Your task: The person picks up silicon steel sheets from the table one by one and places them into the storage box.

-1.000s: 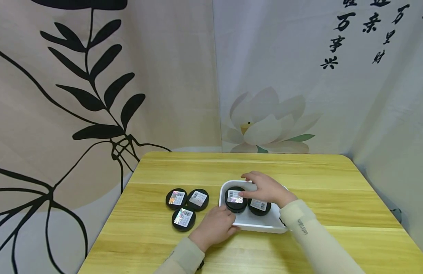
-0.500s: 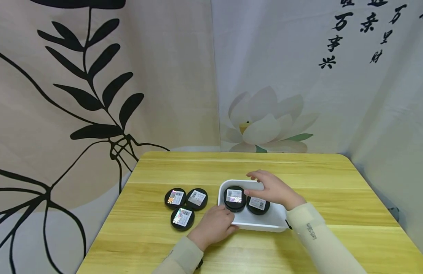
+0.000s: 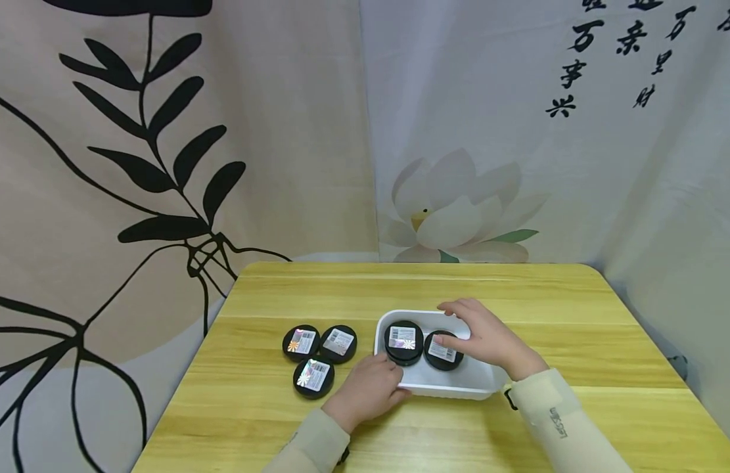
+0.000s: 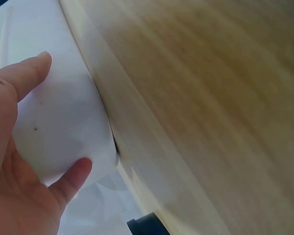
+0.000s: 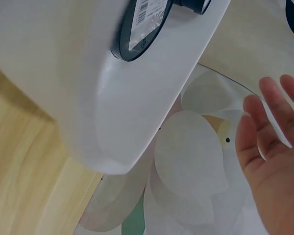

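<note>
I am counting five round black tins with barcode labels: two lying inside the white rectangular plastic tray, one toward its left end, one beside it, and three clustered left of the tray. My left hand is resting, fingers relaxed, on the tray's near-left corner. My right hand is hovering open over the tray's right side, fingers spread.

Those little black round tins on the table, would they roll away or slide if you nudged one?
Probably slide, not roll: each black tin lies flat on the table, wide and low. It looks stiff and likely light for its size. Its glossy label may feel slick, so pinching the rim seems safer.
</note>
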`<state>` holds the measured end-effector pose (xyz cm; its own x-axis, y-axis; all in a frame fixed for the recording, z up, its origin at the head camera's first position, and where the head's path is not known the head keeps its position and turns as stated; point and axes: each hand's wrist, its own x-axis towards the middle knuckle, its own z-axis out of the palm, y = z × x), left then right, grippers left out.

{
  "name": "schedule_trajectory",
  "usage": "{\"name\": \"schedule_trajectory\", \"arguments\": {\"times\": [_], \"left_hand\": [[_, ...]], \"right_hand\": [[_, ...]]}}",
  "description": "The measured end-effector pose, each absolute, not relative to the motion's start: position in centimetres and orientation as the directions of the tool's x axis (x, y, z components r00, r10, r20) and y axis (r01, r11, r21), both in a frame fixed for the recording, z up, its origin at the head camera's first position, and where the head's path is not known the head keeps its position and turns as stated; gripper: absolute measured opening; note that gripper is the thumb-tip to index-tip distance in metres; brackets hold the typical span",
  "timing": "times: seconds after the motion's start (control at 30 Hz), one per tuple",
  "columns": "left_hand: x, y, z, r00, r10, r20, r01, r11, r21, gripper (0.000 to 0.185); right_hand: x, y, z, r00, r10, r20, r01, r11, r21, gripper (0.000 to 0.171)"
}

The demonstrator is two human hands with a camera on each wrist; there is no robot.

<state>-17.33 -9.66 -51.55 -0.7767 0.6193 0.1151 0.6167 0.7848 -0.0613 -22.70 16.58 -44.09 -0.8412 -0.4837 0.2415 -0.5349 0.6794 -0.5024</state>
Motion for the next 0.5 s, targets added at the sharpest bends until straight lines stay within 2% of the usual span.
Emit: {"name": "schedule_trajectory", "arguments": {"times": [0.2, 0.5], "left_hand": [[-17.3, -9.8, -51.6, -0.776, 0.62, 0.117, 0.616, 0.785, -0.066, 0.037], [-17.2, -9.6, -51.3, -0.779, 0.617, 0.114, 0.615, 0.787, -0.055, 0.037]], "right_hand": [[-21.4, 17.1, -44.2, -0.865, -0.45, 0.223, -0.495, 0.689, -0.529, 0.064], [-20.0, 17.9, -44.9, -0.855, -0.433, 0.285, -0.518, 0.679, -0.521, 0.06]]}}
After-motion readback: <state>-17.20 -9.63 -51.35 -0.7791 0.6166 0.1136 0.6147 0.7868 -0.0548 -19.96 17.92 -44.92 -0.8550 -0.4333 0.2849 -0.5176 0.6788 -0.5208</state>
